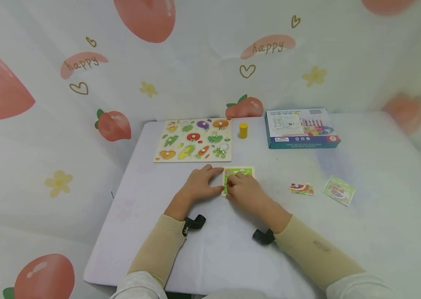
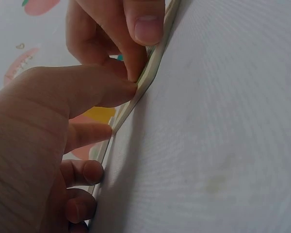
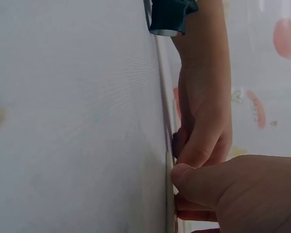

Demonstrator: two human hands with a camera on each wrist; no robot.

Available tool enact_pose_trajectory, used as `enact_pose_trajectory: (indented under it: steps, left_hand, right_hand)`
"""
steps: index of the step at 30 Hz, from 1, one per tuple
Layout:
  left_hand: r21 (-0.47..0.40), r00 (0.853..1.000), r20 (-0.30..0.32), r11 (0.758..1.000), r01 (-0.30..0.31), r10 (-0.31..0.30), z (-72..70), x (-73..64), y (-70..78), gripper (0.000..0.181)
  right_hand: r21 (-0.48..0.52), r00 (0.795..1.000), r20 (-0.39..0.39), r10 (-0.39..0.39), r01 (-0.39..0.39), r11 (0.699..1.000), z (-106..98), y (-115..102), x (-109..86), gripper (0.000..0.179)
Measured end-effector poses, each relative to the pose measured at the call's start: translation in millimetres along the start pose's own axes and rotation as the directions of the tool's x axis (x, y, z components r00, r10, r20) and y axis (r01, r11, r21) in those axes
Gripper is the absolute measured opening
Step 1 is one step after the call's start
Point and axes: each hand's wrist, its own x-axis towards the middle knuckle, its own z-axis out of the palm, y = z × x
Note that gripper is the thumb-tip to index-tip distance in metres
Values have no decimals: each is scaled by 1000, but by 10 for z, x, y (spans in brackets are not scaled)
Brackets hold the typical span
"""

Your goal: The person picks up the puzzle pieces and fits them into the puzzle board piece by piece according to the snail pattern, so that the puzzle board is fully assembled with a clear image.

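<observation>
A small puzzle board with a green picture and pale rim lies on the white table. My left hand is at its left side, thumb and index finger spread and touching the rim; the left wrist view shows those fingertips against the board's edge. Over the board, my right hand has its fingers bent down onto the picture, covering much of it. In the right wrist view the right thumb sits right at the board's edge. I cannot tell whether a piece is between the right fingertips.
Behind the hands lies a larger vegetable puzzle board. A yellow cylinder stands beside it, left of a boxed beaded board game. To the right are several overlapping puzzle pieces and a square picture card.
</observation>
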Motion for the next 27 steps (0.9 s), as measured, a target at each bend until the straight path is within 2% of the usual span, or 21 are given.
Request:
enact_pose_trajectory:
  steps: [8, 15, 22, 27]
  left_hand:
    - [3, 1000, -16, 1000, -25, 25, -39, 12, -17, 64]
    - [7, 1000, -9, 1000, -13, 13, -48, 26, -27, 65]
    - [-27, 1000, 0, 1000, -10, 10, -29, 13, -1, 65]
    - [-31, 1000, 8, 999, 10, -9, -23, -7, 19, 66]
  right_hand:
    - [74, 999, 34, 10, -13, 997, -112, 27, 24, 27]
    - [172, 999, 15, 42, -44, 984, -421, 53, -4, 44]
    - [229, 993, -74, 90, -71, 971, -837, 54, -178, 46]
    - [230, 983, -163, 89, -49, 972, -1089, 74, -311, 48]
